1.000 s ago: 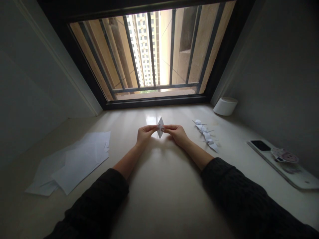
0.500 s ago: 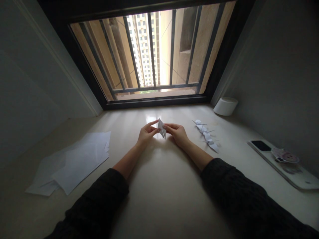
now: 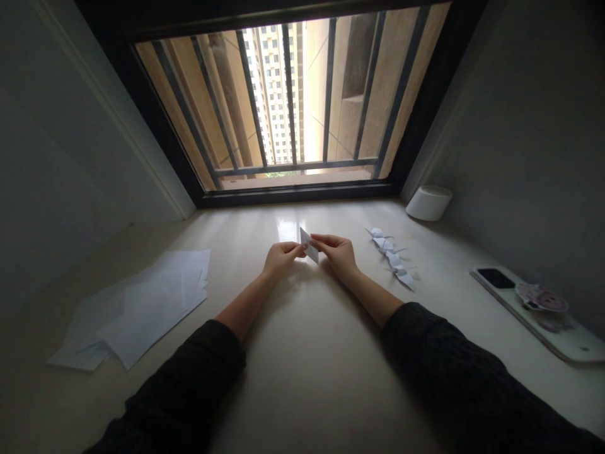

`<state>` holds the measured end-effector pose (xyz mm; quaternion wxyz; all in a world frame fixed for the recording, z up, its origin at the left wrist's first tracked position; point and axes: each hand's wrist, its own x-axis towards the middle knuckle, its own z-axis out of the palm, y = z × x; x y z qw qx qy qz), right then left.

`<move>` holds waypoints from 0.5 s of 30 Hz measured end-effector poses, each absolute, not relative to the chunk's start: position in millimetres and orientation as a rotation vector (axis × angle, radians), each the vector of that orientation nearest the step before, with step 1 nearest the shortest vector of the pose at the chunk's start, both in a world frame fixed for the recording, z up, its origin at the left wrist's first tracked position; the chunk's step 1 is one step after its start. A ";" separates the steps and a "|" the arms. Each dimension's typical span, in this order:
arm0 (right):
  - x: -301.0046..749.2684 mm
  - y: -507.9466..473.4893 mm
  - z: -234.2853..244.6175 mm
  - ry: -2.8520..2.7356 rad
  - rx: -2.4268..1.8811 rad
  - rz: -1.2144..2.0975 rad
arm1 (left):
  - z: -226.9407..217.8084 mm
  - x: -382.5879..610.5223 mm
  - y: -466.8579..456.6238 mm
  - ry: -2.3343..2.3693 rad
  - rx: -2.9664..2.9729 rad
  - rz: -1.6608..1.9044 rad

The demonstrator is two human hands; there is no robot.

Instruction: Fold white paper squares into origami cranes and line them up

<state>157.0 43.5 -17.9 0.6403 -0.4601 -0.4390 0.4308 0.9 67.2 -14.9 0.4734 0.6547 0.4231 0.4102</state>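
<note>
Between my two hands is a small folded piece of white paper (image 3: 310,248), a narrow diamond with pointed ends at top and bottom, held just above the pale surface. My left hand (image 3: 282,257) pinches its left edge between thumb and fingers. From the other side, my right hand (image 3: 336,252) grips it with thumb and forefinger. The fingertips cover part of the folds. To the right of my right hand, several folded paper cranes (image 3: 393,258) stand in a slanting row.
Loose white paper sheets (image 3: 155,302) lie overlapping at the left. On the right rests a phone (image 3: 529,315) with a round grip on its back. A white cylindrical object (image 3: 429,203) stands in the back right corner, beside the barred window (image 3: 293,101).
The folded paper has tilted and turned slightly, its lower tip now further right. My left fingers have curled closer together around its edge. My right hand is nearly where it was.
</note>
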 end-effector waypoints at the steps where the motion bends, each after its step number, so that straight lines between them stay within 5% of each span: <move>1: 157.0 43.4 -18.2 -1.017 -1.057 0.966 | -14.6 0.9 66.8 1.042 1.612 1.002; 15: 158.1 46.2 -25.5 -1.263 -1.076 0.858 | -11.9 2.2 67.7 1.037 1.633 0.992</move>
